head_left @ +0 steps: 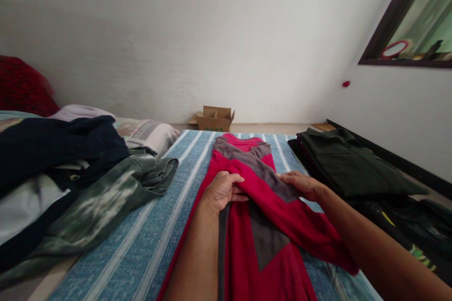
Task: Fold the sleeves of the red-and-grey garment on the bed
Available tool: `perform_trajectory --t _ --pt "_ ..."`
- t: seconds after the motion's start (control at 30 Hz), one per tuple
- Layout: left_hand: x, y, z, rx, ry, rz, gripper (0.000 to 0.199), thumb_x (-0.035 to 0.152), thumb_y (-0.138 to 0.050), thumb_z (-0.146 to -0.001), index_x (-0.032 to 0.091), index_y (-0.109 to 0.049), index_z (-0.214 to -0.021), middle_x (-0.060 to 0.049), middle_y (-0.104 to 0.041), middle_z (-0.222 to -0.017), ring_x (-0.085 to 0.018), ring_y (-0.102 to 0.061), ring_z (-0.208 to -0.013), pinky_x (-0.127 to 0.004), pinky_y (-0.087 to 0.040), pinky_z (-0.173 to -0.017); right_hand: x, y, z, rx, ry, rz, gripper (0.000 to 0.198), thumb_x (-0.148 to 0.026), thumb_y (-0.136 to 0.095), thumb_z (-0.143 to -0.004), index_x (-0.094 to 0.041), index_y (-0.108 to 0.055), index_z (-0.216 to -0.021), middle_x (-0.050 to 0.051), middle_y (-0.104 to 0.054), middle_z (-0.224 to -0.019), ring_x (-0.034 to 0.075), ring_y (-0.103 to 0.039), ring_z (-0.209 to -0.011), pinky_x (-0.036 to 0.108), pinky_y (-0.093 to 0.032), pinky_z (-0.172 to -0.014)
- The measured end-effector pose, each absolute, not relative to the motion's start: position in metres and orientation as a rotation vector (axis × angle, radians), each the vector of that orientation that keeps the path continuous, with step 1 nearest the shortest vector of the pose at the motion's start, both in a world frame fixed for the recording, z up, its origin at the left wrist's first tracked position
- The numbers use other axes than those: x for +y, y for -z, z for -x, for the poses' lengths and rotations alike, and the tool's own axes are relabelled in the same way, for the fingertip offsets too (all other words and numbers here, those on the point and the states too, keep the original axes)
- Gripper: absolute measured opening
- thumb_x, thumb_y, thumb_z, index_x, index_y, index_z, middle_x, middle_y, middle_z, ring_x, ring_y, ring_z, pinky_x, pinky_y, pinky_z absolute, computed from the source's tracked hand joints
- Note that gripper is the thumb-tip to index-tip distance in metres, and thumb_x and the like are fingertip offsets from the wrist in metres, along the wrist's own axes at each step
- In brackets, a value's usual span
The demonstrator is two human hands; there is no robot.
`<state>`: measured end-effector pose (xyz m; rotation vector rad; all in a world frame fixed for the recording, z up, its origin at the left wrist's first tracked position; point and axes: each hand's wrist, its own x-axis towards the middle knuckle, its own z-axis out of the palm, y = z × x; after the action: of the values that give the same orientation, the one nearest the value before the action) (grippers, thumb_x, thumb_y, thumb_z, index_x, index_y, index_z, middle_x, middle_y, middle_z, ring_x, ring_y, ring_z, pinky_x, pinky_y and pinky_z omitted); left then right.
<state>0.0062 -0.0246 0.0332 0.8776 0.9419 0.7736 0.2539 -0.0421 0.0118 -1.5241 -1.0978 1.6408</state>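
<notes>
A red and grey garment (268, 225) lies lengthwise on a blue striped bed cover (141, 244), its sleeve folded across the body. My left hand (222, 190) pinches a fold of the red cloth near the garment's middle. My right hand (302, 183) rests flat on the garment's right side, at the grey band of the folded sleeve.
A heap of loose clothes (70, 174), dark blue, green and white, covers the left of the bed. A stack of folded dark green garments (353, 164) sits at the right. A small cardboard box (214, 119) stands by the far wall. A window frame (406, 19) is at upper right.
</notes>
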Motion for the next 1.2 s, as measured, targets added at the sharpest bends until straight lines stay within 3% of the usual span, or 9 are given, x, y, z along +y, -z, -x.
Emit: perform_trajectory --t 0.27,0.43,0.67,0.93,1.07,1.2 --pt "-0.026 -0.031 -0.010 0.907 -0.744 -0.883 0.017 0.013 -0.059 -0.065 0.016 -0.048 -0.079 -0.006 -0.068 -0.070 -0.022 -0.067 -0.063 -0.037 -0.055 -0.058 -0.034 -0.002 -0.255 -0.935 -1.584 1.531 0.005 -0.014 -0.062 -0.071 -0.015 -0.058 -0.067 0.002 -0.065 -0.057 0.014 -0.060 -0.048 0.027 -0.052 -0.057" --pt "-0.028 -0.027 -0.018 1.033 -0.638 -0.999 0.029 0.022 -0.068 -0.063 0.015 -0.052 -0.086 -0.008 -0.069 -0.072 -0.023 -0.067 -0.059 -0.036 -0.054 -0.050 -0.033 -0.004 -0.254 -0.909 -1.558 1.536 0.003 -0.013 -0.062 -0.071 -0.015 -0.059 -0.070 0.003 -0.066 -0.060 0.015 -0.061 -0.051 0.029 -0.053 -0.059" --pt "-0.025 -0.028 -0.022 0.771 -0.881 -0.638 0.017 0.003 -0.057 -0.059 0.012 -0.057 -0.074 -0.004 -0.068 -0.067 -0.016 -0.064 -0.057 -0.033 -0.055 -0.057 -0.032 -0.008 -0.258 -0.865 -1.537 1.569 0.003 -0.017 -0.059 -0.077 -0.015 -0.061 -0.075 0.005 -0.067 -0.062 0.017 -0.062 -0.053 0.032 -0.053 -0.060" --pt "-0.024 -0.027 -0.025 0.736 -0.803 -0.556 0.009 0.011 -0.057 -0.072 0.011 -0.060 -0.080 -0.010 -0.070 -0.072 -0.021 -0.066 -0.060 -0.041 -0.055 -0.061 -0.047 -0.007 -0.269 -1.053 -1.712 1.450 0.032 -0.043 -0.068 -0.075 -0.013 -0.066 -0.086 0.008 -0.071 -0.082 0.014 -0.064 -0.065 0.024 -0.051 -0.063" --pt "-0.023 -0.024 -0.030 0.793 -0.851 -0.574 0.011 0.021 -0.059 -0.077 0.012 -0.061 -0.084 -0.010 -0.071 -0.075 -0.024 -0.066 -0.061 -0.045 -0.055 -0.058 -0.054 -0.003 -0.274 -1.085 -1.793 1.437 0.031 -0.034 -0.074 -0.068 -0.010 -0.066 -0.084 0.009 -0.071 -0.077 0.016 -0.065 -0.062 0.026 -0.052 -0.062" --pt "-0.022 -0.024 -0.033 0.797 -0.935 -0.516 0.013 0.007 -0.054 -0.076 0.011 -0.061 -0.086 -0.009 -0.071 -0.074 -0.020 -0.066 -0.061 -0.040 -0.056 -0.058 -0.053 -0.006 -0.277 -0.987 -1.774 1.426 0.026 -0.026 -0.076 -0.064 -0.011 -0.064 -0.082 0.007 -0.071 -0.074 0.016 -0.065 -0.059 0.028 -0.053 -0.061"
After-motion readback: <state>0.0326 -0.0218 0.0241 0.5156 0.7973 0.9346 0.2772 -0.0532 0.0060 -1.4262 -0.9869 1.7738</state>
